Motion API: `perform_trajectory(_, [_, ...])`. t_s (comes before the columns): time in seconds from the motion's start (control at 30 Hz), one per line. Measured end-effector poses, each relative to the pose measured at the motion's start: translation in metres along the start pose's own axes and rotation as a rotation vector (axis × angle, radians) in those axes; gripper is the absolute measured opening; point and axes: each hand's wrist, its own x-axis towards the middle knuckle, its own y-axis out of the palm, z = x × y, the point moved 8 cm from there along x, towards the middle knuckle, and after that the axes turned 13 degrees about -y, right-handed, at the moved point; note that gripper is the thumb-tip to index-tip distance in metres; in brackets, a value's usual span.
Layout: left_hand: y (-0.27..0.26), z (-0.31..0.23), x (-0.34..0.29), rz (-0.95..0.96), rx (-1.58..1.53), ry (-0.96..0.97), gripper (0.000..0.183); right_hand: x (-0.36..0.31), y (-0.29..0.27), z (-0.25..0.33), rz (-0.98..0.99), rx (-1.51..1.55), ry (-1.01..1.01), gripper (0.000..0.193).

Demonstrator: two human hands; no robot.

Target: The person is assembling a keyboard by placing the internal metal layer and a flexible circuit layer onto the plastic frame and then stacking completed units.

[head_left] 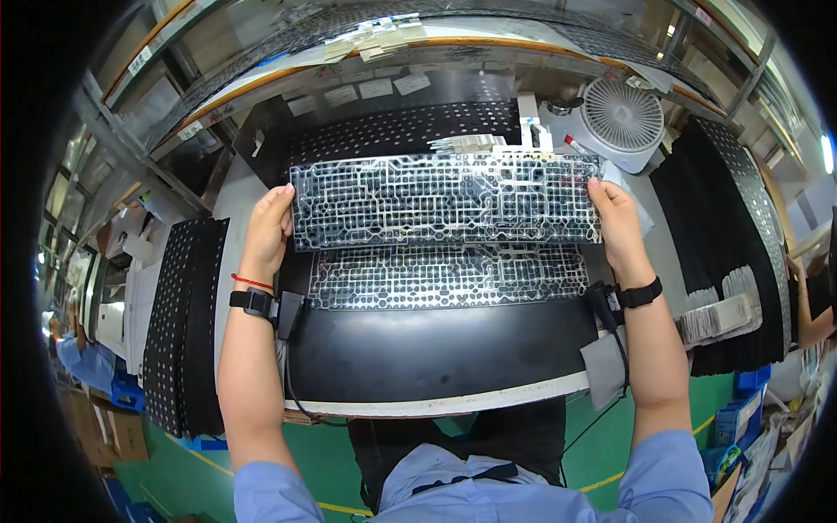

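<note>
A long see-through keyboard membrane sheet (445, 202) with silvery circuit traces is held up in front of me, nearly level. My left hand (268, 228) pinches its left short end, and my right hand (617, 222) grips the right one. Below and nearer to me, a second patterned sheet (449, 286) of the same look lies on the black work surface (445, 353); the raised sheet covers its far part. Straps with small dark devices and cables sit on both wrists.
Black perforated sheets are stacked at the left (179, 322) and right (711, 218). White cards (728, 315) rest on the right stack. A white fan (622, 115) stands at the back right, near a red-tipped marker (574, 143). A shelf edge (488, 41) crosses above; a grey cloth (604, 368) hangs in front.
</note>
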Motion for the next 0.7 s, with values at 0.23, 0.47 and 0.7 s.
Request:
perform_trajectory(0.23, [0.003,-0.011,-0.008,-0.031,-0.140,0.091,0.031,-0.003,-0.011,0.014,0.034,-0.081,-0.055,0.034])
perform_trajectory(0.47, [0.005,-0.010,-0.010,-0.082,-0.091,0.060,0.030,-0.004,-0.001,0.020,0.049,-0.067,-0.166,0.013])
perform_trajectory(0.7, [0.001,0.013,0.005,0.042,0.163,-0.076,0.025,-0.002,0.009,0.023,0.049,0.037,-0.222,0.021])
